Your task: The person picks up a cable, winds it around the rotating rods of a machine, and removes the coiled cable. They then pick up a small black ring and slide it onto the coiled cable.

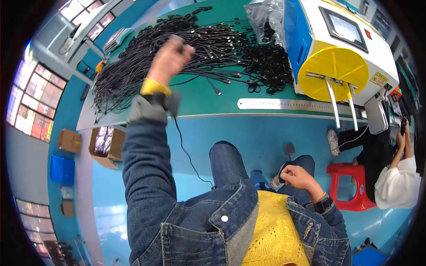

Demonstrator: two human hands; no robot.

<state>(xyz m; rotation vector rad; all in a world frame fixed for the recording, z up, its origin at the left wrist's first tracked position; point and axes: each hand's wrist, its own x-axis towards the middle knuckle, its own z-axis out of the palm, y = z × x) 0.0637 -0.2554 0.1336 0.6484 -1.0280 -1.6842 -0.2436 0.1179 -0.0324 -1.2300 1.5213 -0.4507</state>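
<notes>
My left hand is raised over the big pile of thin black cables on the green table. Motion smears its fingers, so whether it holds anything cannot be made out. Silvery connector ends show along the right part of the pile. Away from the table, my right hand hovers above my leg with its fingers curled in; what lies inside, if anything, is hidden. Beside the cables sits a heap of small black rings.
A white and blue machine with a yellow disc and two metal prongs stands at the right. A steel ruler lies along the table's front edge. Another person sits at the right near a red stool. Cardboard boxes stand left.
</notes>
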